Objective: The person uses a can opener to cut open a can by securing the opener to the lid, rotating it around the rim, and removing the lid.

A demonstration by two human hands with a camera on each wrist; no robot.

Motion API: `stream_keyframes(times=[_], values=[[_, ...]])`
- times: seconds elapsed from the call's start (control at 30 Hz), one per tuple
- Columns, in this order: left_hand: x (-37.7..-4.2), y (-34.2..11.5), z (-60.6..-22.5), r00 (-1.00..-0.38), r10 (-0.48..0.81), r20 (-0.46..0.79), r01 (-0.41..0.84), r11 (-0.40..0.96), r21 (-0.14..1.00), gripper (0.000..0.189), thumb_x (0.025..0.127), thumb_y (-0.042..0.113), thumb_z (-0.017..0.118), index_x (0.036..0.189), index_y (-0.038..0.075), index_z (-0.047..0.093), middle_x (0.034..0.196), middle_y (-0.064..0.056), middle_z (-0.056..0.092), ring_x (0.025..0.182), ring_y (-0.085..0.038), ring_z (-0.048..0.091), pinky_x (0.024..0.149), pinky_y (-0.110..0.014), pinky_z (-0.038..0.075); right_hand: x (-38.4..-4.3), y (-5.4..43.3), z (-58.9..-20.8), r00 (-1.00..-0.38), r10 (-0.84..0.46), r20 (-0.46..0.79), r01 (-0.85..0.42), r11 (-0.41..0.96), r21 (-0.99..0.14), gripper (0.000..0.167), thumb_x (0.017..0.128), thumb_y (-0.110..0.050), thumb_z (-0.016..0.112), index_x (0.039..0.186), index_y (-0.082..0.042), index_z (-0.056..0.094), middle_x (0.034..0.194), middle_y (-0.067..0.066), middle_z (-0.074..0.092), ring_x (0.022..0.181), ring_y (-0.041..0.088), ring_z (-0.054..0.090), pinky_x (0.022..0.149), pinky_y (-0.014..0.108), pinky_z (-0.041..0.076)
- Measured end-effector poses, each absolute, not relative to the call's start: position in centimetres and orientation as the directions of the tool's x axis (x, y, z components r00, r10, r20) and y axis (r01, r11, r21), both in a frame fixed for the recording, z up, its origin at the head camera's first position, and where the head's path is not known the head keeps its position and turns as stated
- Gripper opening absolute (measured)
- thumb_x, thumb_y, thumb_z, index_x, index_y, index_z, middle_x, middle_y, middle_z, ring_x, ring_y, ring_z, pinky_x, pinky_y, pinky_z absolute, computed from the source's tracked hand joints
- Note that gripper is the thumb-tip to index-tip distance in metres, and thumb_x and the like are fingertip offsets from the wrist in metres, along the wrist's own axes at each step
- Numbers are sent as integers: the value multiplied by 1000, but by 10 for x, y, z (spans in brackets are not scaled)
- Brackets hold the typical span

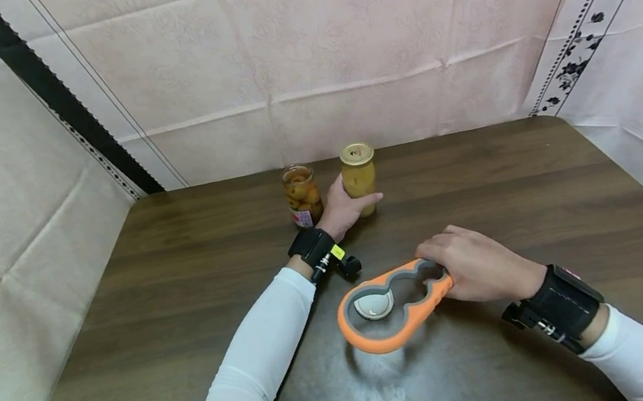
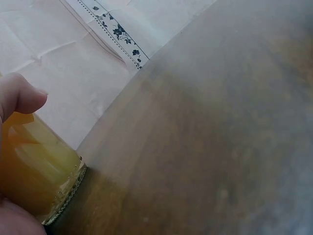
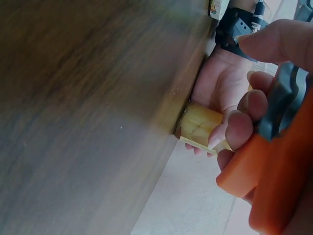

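At the back of the table my left hand (image 1: pixel 341 210) grips a lidded glass jar of yellow fruit pieces (image 1: pixel 359 176), its thumb on the near side. In the left wrist view the jar (image 2: pixel 41 164) shows its ridged glass base close by the table surface. My right hand (image 1: pixel 485 262) holds an orange and grey jar opener (image 1: pixel 380 345) by its narrow end, over the front middle of the table. Inside the opener's wide loop, a round pale lid (image 1: pixel 374 305) shows. The right wrist view has fingers curled round the opener (image 3: pixel 286 169).
A second glass jar (image 1: pixel 302 193), with brownish-orange round pieces and a bare rim, stands just left of my left hand. Behind the brown wooden table (image 1: pixel 192 265) hangs a pale cloth (image 1: pixel 334 49), close to the back edge. More patterned cloth hangs on both sides.
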State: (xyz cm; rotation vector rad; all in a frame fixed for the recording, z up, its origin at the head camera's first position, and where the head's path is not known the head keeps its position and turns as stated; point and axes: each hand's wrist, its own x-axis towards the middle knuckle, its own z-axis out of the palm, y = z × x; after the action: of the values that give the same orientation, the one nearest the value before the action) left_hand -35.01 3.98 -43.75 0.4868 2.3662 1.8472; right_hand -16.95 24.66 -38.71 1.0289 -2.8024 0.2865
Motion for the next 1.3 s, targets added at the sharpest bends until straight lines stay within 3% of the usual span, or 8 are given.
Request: stream_keyframes(times=[0.4,1.3], values=[[-337,30,-438,-931,354,86,177,232,956,63,85,23,83,138,20,49,133,-3,60,124,-23,58,110,-46,46,-166,246,-386,-749,-622,226,-655,746,-120,30,72,-19,86,94,-20,65,81,-13,62,74,4,50,75,27,39],[-300,0,-439,-881,464,93,201,187,962,61,87,15,81,140,16,50,131,-9,62,120,-24,60,107,-44,48,-164,243,-386,-739,-635,225,-667,738,-103,28,76,-23,85,96,-17,68,85,-7,67,76,5,52,76,29,41]])
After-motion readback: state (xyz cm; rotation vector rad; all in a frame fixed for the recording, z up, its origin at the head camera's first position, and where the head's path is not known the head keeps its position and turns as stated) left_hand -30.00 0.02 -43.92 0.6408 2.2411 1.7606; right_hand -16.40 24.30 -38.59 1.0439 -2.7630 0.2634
